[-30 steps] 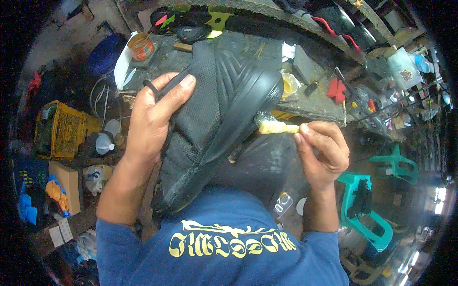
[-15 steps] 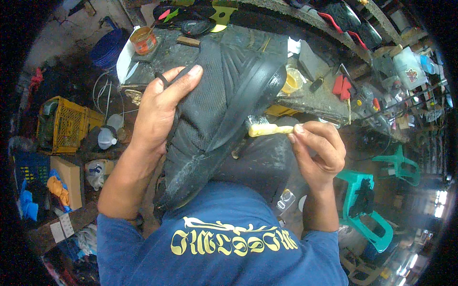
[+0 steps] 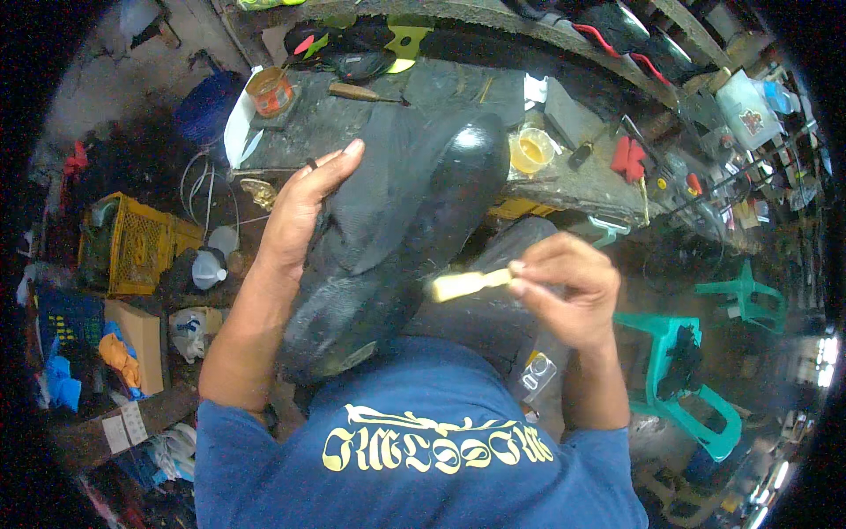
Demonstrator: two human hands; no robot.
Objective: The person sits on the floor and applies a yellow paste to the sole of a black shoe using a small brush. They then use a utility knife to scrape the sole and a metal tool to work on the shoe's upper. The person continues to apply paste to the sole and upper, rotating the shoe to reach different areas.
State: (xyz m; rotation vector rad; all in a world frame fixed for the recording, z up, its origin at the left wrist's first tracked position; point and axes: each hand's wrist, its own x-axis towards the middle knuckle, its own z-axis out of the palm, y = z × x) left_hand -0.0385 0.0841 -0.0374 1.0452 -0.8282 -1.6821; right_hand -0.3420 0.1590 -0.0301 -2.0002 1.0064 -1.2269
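Note:
A black shoe with a ribbed fabric upper is tilted in front of my chest. Its thick sole edge, facing right, has a wet-looking shine at the far end. My left hand is closed on the shoe's left side, thumb over the upper; some of its fingers are hidden behind. In my right hand, thumb and fingers pinch the handle of a pale yellow toothbrush. The brush head is at or just beside the sole edge, blurred by motion; whether it touches cannot be made out.
Beyond the shoe is a dark workbench with an orange-labelled jar, a wooden-handled tool and a tub of yellowish stuff. A yellow crate stands left, a green plastic chair right.
The toothbrush and my right hand have moved nearer to me and left along the sole edge. The shoe has turned in my left hand, showing more of its sole side.

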